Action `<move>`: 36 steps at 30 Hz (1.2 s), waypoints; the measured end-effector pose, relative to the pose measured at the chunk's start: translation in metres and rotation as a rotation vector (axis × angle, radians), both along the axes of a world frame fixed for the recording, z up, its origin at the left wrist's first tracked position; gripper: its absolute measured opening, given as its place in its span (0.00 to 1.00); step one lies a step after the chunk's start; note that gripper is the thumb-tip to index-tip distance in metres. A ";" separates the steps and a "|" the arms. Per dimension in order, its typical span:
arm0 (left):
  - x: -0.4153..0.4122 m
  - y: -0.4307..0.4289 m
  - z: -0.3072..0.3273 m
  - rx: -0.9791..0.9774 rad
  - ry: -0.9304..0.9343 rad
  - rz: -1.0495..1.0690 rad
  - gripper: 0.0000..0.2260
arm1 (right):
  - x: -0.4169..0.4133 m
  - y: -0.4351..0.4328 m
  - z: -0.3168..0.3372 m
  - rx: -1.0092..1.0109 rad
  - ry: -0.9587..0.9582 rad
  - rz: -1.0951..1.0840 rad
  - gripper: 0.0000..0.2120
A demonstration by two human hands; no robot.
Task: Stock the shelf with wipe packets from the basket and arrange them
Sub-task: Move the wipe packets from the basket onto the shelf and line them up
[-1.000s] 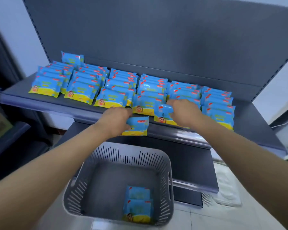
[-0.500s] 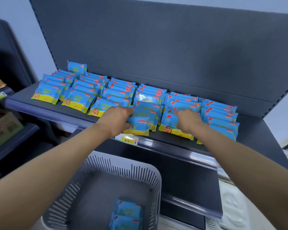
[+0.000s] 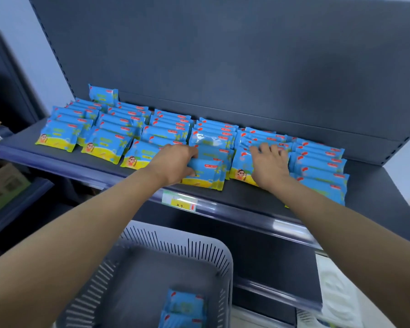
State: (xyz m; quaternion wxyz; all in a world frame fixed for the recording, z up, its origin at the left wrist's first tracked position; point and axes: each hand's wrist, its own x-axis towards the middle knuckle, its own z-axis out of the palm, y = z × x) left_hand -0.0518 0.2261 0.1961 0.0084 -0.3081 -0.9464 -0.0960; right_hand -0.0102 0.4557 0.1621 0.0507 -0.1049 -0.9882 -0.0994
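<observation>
Wipe packet (image 3: 206,174) has moved onto shelf (image 3: 246,197), left hand (image 3: 175,162) holding.

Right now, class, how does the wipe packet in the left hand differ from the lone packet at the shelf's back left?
The held packet sits near the shelf's front edge; the lone packet stands at the back. The left hand grips the held packet; no hand touches the lone packet. The held packet's yellow lower band shows; the lone packet's is hidden behind rows. Both are blue.

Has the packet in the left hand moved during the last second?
Yes. The packet in the left hand went from in front of the shelf edge to behind it.
</observation>
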 end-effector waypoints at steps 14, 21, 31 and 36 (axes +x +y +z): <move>-0.080 -0.085 -0.015 -0.097 -0.086 0.003 0.20 | -0.015 -0.098 0.021 -0.044 0.146 0.028 0.22; -0.108 -0.110 -0.036 -0.150 0.012 -0.090 0.26 | -0.018 -0.149 0.019 -0.068 0.217 0.049 0.20; -0.077 -0.120 -0.042 0.108 0.206 -0.261 0.22 | 0.011 -0.176 0.001 -0.073 0.373 0.100 0.17; -0.031 -0.130 -0.055 0.261 0.302 -0.412 0.18 | 0.044 -0.185 -0.027 -0.081 0.351 0.173 0.16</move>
